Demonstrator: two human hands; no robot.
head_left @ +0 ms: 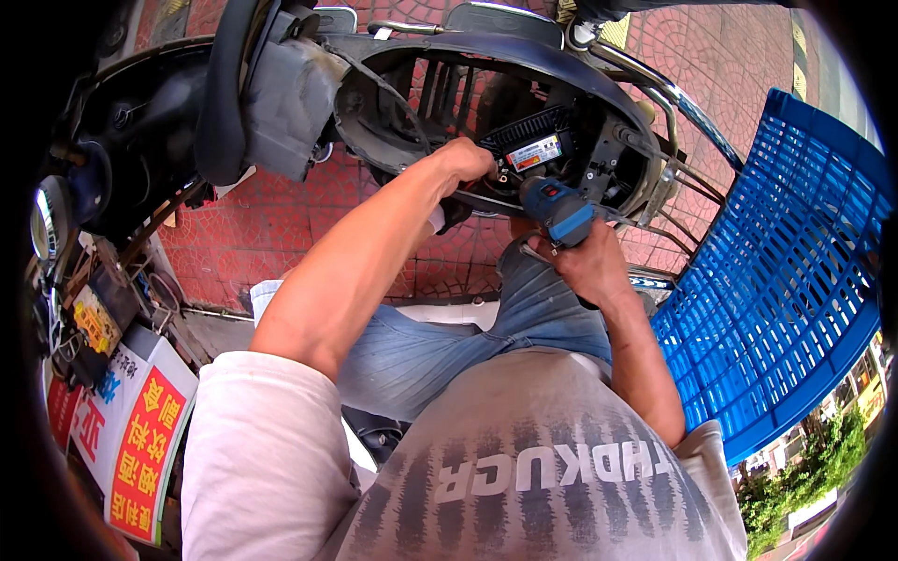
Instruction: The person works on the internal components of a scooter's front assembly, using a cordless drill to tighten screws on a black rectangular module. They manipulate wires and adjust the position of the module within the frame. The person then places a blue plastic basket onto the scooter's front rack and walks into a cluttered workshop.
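Note:
My right hand [591, 266] grips a blue and black cordless drill [558, 213], its nose pointing into the open body of an electric scooter [360, 103]. Within that opening sits a black finned box [528, 128] with a white and red label, perhaps a controller. At the box's near left end, my left hand [465, 161] reaches in over the frame edge with its fingers curled together. A few small metal terminals show beside those fingertips. What the fingers hold is hidden, and the drill's tip is hard to make out.
A large blue plastic basket [776, 262] stands close on my right, beside chrome rails [687, 112]. The scooter's dark seat part [224, 93] and front end extend left. Red patterned paving [290, 224] lies beneath. A red and white sign [140, 439] is at lower left.

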